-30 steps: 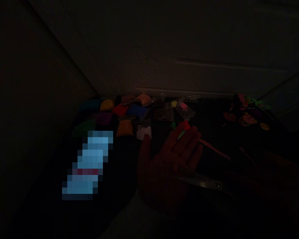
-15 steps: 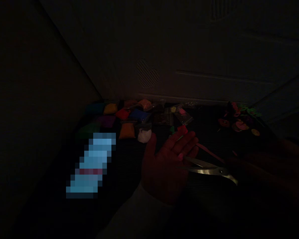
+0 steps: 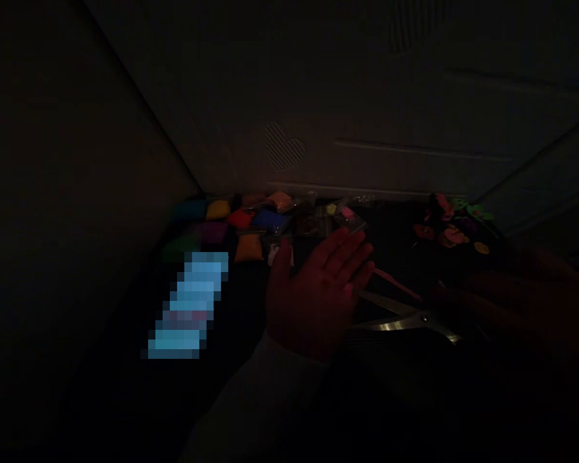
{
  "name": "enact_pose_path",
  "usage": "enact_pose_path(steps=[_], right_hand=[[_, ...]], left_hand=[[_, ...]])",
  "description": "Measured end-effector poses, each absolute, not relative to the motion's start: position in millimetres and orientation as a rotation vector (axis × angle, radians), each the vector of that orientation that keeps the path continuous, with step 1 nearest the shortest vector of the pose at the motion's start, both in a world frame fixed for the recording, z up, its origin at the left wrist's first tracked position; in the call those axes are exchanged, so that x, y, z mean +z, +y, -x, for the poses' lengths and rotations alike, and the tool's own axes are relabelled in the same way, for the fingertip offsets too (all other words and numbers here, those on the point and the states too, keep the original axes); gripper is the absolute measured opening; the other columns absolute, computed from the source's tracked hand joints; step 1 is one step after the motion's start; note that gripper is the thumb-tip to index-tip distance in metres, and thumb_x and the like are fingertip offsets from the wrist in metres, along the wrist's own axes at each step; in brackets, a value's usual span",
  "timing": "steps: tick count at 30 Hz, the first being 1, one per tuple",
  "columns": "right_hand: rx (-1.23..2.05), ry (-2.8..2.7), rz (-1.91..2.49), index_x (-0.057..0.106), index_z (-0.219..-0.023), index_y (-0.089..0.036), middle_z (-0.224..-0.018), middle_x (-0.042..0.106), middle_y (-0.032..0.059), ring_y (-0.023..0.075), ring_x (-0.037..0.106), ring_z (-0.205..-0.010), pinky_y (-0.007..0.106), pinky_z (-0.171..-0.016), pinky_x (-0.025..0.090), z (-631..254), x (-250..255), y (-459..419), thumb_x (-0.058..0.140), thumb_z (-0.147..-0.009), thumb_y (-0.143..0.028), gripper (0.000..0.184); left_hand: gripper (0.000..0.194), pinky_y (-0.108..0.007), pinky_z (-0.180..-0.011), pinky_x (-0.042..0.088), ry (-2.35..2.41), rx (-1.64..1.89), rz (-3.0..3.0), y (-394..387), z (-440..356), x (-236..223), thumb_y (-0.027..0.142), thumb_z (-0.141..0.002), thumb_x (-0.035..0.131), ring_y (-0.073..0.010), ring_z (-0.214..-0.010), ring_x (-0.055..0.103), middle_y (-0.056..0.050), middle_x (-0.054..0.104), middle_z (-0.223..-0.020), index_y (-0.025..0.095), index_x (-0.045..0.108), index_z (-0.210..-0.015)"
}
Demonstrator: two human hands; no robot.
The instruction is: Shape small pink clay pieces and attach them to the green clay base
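Note:
My left hand (image 3: 318, 296) lies palm up with its fingers stretched out. A small pink bit (image 3: 349, 289) rests near the base of its outer fingers. Just to the right are metal scissors (image 3: 390, 323), blades apart and tips at the palm's edge, the upper one close to the pink bit. Their handles run into the dark towards my right hand (image 3: 525, 289), which seems closed on them; its fingers are dim and blurred. A thin pink strip (image 3: 396, 283) stretches from behind my left fingers towards the right, above the scissors.
Behind my left hand lie several bags of coloured clay, including an orange bag (image 3: 249, 247), a blue bag (image 3: 269, 220) and a white bag (image 3: 275, 255). A glowing pixelated screen (image 3: 188, 305) is at left. Colourful flower-like pieces (image 3: 453, 235) sit back right. A panel (image 3: 222, 148) rises behind.
The scissor blades look wider apart than before. My left hand has shifted slightly up and left in the picture, still flat, with the pink bit on it. The whole view has moved a little.

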State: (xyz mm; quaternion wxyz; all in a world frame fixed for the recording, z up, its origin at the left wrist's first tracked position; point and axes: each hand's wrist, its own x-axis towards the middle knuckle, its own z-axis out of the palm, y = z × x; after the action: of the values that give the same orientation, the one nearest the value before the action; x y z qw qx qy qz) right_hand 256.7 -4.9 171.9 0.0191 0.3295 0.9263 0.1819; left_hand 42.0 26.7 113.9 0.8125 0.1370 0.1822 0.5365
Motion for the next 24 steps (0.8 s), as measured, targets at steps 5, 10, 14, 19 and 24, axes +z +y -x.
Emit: enact_pose_path(steps=[5,10,14,19,24], right_hand=[[0.334,2.854,-1.134,0.043,-0.112,-0.023,-0.098,0.056,0.0066,0.0197,0.051,-0.078,0.041,-0.074,0.031,-253.6,162.6,-10.4,0.043,-0.067,-0.025,0.045],[0.244,2.812,-1.148,0.045,-0.111,-0.023,-0.098,0.056,0.0065,0.02,0.05,-0.078,0.043,-0.076,0.031,-254.1,163.1,-9.4,0.05,-0.064,-0.031,0.048],[0.414,2.781,-1.066,0.041,-0.114,-0.021,-0.103,0.055,0.008,0.0244,0.049,-0.089,0.047,-0.077,0.03,-253.4,167.1,-8.2,0.044,-0.069,-0.028,0.045],[0.735,2.809,-0.949,0.037,-0.114,-0.017,-0.095,0.057,0.0112,0.0236,0.051,-0.079,0.046,-0.069,0.033,-245.8,175.2,-8.9,0.026,-0.079,-0.018,0.037],[0.73,2.79,-1.037,0.025,-0.126,-0.023,-0.097,0.058,0.0067,0.0226,0.049,-0.087,0.046,-0.076,0.029,-249.7,177.9,-14.7,0.028,-0.08,-0.017,0.046]], left_hand=[[0.055,-0.039,-0.092,0.036,0.391,1.211,-0.314,28.9,-49.3,123.7,0.056,-0.078,0.016,-0.0211,-0.114,0.04,0.0,0.048,-0.121,0.023,0.051,-0.104],[0.053,-0.038,-0.093,0.034,0.287,1.194,-0.145,28.9,-50.7,125.5,0.054,-0.078,0.021,-0.0215,-0.113,0.042,-0.004,0.051,-0.117,0.019,0.053,-0.102],[0.051,-0.039,-0.092,0.036,0.245,1.181,-0.031,29.6,-48.6,120.3,0.052,-0.078,0.026,-0.0229,-0.11,0.045,-0.007,0.053,-0.114,0.016,0.053,-0.103],[0.049,-0.038,-0.089,0.04,0.228,1.182,0.039,30.1,-47.3,115.1,0.05,-0.078,0.03,-0.022,-0.104,0.05,-0.008,0.056,-0.109,0.014,0.052,-0.103],[0.048,-0.038,-0.083,0.045,0.241,1.215,0.109,31.2,-46.6,117.8,0.047,-0.078,0.031,-0.0215,-0.097,0.055,-0.009,0.06,-0.101,0.012,0.052,-0.102]])
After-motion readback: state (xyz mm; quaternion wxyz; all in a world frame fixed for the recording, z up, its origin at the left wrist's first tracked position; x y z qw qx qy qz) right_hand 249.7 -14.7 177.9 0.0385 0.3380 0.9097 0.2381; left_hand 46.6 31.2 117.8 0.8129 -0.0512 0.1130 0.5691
